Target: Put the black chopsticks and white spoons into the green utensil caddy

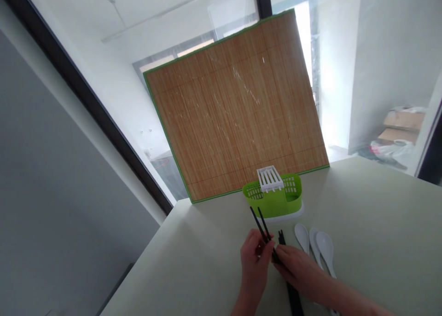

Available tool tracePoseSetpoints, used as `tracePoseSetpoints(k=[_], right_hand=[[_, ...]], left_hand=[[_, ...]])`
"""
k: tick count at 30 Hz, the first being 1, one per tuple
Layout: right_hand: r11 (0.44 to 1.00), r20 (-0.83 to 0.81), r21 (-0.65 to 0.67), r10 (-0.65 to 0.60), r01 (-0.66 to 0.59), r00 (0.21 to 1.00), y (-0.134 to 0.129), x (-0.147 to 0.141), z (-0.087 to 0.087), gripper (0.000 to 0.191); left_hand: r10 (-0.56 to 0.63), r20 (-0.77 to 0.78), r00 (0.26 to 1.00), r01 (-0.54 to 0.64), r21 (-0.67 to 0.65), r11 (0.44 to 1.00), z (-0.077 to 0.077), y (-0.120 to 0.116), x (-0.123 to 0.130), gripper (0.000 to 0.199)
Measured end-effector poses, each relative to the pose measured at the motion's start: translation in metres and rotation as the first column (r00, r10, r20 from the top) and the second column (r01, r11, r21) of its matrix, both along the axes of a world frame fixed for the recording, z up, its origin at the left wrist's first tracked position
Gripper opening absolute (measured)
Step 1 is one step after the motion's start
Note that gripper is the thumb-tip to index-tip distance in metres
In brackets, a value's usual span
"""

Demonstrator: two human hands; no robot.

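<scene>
Head view: on the near side of the green cutlery caddy, the left hand pinches two black chopsticks, the right hand grasping their lower ends; best bring the splayed tips together evenly.

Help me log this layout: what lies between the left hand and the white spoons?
The head view shows the right hand and, partly beneath it, black chopsticks.

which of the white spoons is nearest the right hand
The leftmost white, oval-bowled spoon: its bowl lies closest to the right hand on the slim black chopsticks, while the other two white spoons lie farther right.
</scene>
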State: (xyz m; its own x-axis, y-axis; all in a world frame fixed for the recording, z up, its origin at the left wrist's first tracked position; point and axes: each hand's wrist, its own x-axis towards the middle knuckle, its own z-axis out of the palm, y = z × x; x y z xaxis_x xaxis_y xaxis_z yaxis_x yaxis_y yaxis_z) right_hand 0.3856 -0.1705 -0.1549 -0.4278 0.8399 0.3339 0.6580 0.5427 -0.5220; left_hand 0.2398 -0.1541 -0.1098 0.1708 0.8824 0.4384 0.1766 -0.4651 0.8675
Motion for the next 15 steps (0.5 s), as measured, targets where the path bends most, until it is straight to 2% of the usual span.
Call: tracePoseSetpoints(k=[6, 15], right_hand=[[1.0, 0.088, -0.02, 0.003, -0.001, 0.996, 0.0027, 0.0016, -0.0042, 0.012], [0.999, 0.137, -0.038, -0.013, 0.019, 0.991, 0.0012, 0.004, -0.0087, 0.022]], left_hand=[[-0.119, 0.103, 0.987, 0.131, -0.115, 0.985, -0.0043, 0.008, -0.0028, 0.014], [-0.19, -0.049, 0.981, 0.18, -0.155, 0.971, -0.0006, 0.0061, -0.0044, 0.02]])
